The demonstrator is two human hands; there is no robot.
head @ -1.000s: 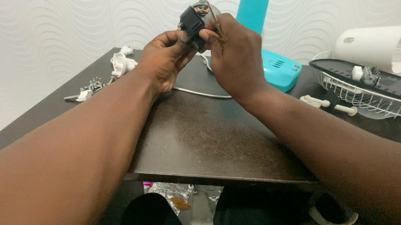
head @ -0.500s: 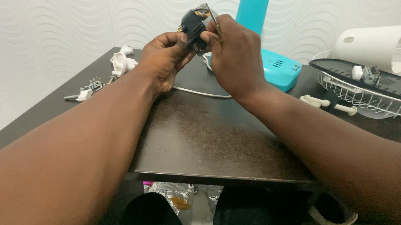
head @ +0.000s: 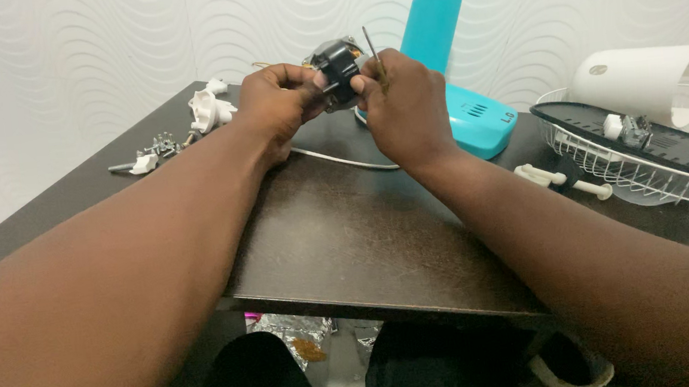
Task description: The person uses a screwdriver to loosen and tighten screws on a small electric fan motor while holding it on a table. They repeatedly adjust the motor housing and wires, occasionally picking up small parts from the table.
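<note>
Both my hands are raised above the far part of a dark brown table (head: 349, 236). Between them is a small black motor part (head: 336, 66) with wires behind it. My left hand (head: 278, 102) grips its left side with thumb and fingers. My right hand (head: 406, 109) pinches its right side and also holds a thin metal tool (head: 372, 50) that sticks upward. A grey cable (head: 341, 161) runs across the table under my hands.
A teal fan stand and base (head: 457, 77) rises behind my right hand. On the right lie a wire fan grille (head: 671, 173), a white housing (head: 643, 82) and white pegs (head: 559, 182). White plastic parts (head: 210, 109) and small screws (head: 158, 147) sit at the far left.
My hands stay in almost the same place. The black part has turned slightly between my fingers.
</note>
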